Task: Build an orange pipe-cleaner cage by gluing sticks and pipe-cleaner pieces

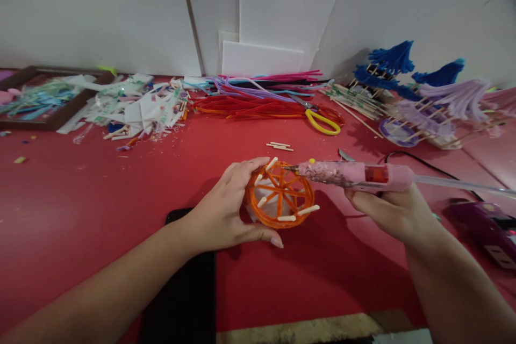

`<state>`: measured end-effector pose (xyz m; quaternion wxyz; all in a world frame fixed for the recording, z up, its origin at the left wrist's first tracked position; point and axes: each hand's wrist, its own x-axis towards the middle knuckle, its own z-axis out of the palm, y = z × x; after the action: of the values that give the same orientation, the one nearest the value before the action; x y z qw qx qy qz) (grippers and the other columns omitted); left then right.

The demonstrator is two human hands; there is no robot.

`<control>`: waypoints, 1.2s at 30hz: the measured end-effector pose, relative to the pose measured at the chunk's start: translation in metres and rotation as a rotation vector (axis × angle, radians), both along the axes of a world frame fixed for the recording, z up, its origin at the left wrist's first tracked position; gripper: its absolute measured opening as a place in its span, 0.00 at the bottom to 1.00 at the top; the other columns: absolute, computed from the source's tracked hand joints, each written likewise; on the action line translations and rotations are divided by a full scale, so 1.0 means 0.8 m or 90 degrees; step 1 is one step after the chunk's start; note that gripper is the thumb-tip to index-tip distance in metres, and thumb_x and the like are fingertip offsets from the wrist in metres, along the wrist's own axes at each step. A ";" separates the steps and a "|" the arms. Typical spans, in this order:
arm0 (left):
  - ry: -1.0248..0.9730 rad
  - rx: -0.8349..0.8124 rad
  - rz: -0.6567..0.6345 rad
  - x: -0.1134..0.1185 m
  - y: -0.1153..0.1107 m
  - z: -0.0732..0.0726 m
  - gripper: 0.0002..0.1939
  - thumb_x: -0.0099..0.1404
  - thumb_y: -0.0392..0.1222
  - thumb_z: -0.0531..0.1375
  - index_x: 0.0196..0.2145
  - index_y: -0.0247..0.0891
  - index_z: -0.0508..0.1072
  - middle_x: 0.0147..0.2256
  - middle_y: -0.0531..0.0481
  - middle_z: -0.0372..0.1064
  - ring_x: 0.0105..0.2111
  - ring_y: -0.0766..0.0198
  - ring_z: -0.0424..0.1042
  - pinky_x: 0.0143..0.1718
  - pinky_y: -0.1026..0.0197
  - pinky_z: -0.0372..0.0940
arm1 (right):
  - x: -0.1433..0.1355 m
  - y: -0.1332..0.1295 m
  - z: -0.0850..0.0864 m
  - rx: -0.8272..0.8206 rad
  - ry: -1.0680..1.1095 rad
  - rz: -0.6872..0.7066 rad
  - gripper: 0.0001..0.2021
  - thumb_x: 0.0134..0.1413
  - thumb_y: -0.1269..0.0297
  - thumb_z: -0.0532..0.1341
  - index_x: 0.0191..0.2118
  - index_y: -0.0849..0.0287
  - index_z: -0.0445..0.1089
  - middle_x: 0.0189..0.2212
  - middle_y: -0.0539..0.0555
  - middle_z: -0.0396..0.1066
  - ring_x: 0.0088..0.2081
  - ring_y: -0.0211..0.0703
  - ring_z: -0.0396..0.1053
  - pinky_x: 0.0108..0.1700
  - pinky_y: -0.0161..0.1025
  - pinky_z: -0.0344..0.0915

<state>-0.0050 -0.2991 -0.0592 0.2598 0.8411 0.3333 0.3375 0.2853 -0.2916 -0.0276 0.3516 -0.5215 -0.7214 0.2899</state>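
Cupping the orange wheel (281,190) over the worktop (100,188), the left hand (221,207) seemingly steadies it, while the right hand (389,212) grips a pink glue gun (342,173), tip at the far rim.

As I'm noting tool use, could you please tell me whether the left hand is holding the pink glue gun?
No, the right hand grips the pink glue gun, while the left hand holds the orange frame.

dim light casts soft shadows on the flat red tabletop (80,215); fine detail smears, and edges stretch.
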 end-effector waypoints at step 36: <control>-0.273 0.260 0.210 0.004 -0.024 0.041 0.25 0.63 0.61 0.61 0.47 0.39 0.70 0.39 0.46 0.63 0.36 0.59 0.64 0.36 0.57 0.64 | 0.001 0.019 -0.004 0.011 -0.082 -0.213 0.05 0.42 0.61 0.56 0.23 0.53 0.61 0.20 0.48 0.62 0.23 0.39 0.59 0.25 0.37 0.58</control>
<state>-0.0015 -0.3184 -0.0265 0.0918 0.7206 0.3279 0.6040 0.2860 -0.2763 -0.0311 0.3526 -0.6485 -0.6482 0.1871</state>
